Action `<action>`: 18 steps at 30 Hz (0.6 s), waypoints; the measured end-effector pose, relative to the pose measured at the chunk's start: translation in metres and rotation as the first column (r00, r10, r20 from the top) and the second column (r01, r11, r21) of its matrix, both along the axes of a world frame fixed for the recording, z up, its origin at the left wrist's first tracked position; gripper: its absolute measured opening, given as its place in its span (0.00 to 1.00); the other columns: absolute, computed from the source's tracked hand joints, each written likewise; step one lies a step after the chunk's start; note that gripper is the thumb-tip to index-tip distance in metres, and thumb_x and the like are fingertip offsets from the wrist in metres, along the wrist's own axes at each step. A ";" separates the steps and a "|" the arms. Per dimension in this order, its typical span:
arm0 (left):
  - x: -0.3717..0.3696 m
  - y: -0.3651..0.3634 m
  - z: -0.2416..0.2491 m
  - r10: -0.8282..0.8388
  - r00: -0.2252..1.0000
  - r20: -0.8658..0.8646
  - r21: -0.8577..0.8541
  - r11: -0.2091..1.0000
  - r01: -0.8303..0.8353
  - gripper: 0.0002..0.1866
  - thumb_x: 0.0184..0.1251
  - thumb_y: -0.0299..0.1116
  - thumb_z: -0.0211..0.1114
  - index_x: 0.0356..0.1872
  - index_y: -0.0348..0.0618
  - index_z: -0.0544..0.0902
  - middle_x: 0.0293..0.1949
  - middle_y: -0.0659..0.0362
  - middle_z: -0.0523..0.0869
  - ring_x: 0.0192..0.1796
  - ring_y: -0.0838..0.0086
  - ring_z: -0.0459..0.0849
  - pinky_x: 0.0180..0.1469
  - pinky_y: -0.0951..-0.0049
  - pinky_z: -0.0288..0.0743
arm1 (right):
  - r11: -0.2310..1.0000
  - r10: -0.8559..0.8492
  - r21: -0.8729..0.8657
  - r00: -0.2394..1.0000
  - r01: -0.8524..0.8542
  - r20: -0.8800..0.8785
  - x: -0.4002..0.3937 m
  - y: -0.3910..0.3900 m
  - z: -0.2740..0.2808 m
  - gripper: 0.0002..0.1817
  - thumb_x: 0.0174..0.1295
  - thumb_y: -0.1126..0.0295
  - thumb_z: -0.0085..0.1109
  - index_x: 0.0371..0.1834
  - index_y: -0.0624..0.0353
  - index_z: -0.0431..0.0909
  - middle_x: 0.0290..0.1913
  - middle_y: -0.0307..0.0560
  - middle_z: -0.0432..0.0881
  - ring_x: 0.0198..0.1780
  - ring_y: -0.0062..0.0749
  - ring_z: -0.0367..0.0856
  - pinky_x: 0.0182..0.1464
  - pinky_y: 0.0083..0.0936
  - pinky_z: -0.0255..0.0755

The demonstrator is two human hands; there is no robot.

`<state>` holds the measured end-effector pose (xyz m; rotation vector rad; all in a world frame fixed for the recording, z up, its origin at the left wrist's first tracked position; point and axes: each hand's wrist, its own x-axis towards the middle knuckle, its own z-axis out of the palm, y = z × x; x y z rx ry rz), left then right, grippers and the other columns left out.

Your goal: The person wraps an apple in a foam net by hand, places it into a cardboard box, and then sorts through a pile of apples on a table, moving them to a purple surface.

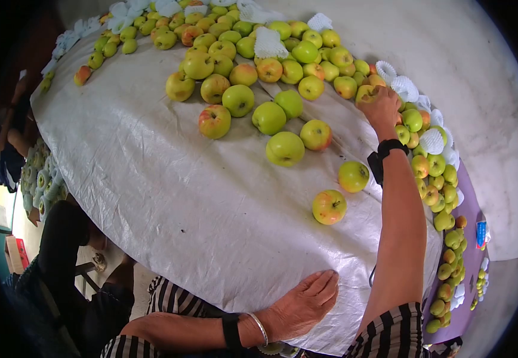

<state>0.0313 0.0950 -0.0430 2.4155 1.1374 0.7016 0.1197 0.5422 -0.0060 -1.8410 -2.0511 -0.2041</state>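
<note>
At the far right of the heap, my right hand (382,108) reaches out with its fingers closed around a yellow-green apple (365,93). The wrist wears a black band, and other apples crowd around the fingers. My left hand (301,305) rests on the pale sheet (211,227) near the front edge, its fingers together and loosely curled, with no object showing in them. Between the hands lie a yellow-red apple (329,207) and a greener apple (353,176).
Green and reddish apples (211,53) lie heaped along the back. More apples (444,197) run down the right edge, mixed with white foam nets (432,142). A purple surface (469,238) lies beyond. Another person's dark-clothed leg (59,250) is at left, near netted fruit (43,179).
</note>
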 end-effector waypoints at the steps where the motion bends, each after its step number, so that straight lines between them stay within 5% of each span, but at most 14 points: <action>1: 0.000 0.000 0.001 0.001 1.000 -0.011 0.003 1.000 -0.001 0.28 0.67 0.35 0.60 0.65 0.28 0.76 0.70 0.43 0.71 0.78 0.54 0.65 0.81 0.56 0.59 | 0.999 0.035 -0.030 0.999 -0.035 -0.010 0.007 0.005 -0.007 0.48 0.46 0.58 0.82 0.73 0.51 0.67 0.65 0.57 0.75 0.69 0.57 0.71 0.68 0.48 0.73; 8: 0.001 0.001 0.003 0.004 1.000 -0.006 -0.003 1.000 -0.004 0.27 0.68 0.35 0.59 0.64 0.26 0.76 0.70 0.41 0.73 0.77 0.52 0.67 0.81 0.55 0.60 | 0.958 0.283 0.043 0.958 -0.285 0.054 0.029 0.007 -0.024 0.50 0.41 0.62 0.84 0.72 0.47 0.68 0.63 0.59 0.76 0.67 0.59 0.74 0.68 0.48 0.74; 11: 0.002 -0.001 0.003 0.009 1.000 -0.001 0.000 1.000 -0.009 0.27 0.67 0.34 0.58 0.63 0.25 0.76 0.70 0.40 0.73 0.77 0.51 0.68 0.81 0.54 0.60 | 0.916 0.392 -0.013 0.898 -0.402 -0.199 0.038 0.003 -0.036 0.52 0.38 0.64 0.85 0.73 0.43 0.68 0.63 0.60 0.76 0.67 0.59 0.74 0.69 0.46 0.73; 14: 0.003 -0.001 0.000 0.013 1.000 0.014 -0.001 1.000 -0.013 0.27 0.67 0.33 0.58 0.63 0.25 0.77 0.70 0.39 0.73 0.77 0.50 0.68 0.81 0.53 0.60 | 0.897 0.434 0.032 0.865 -0.440 -0.250 0.044 -0.002 -0.034 0.53 0.38 0.65 0.84 0.74 0.43 0.68 0.65 0.60 0.75 0.67 0.58 0.75 0.69 0.44 0.73; 18: 0.003 -0.001 0.001 0.019 1.000 0.010 0.010 1.000 -0.019 0.27 0.65 0.33 0.57 0.63 0.25 0.77 0.70 0.39 0.74 0.77 0.50 0.69 0.81 0.53 0.60 | 0.918 0.382 -0.021 0.895 -0.397 -0.232 0.039 -0.010 -0.032 0.51 0.39 0.66 0.83 0.73 0.54 0.68 0.65 0.59 0.78 0.68 0.53 0.76 0.70 0.39 0.72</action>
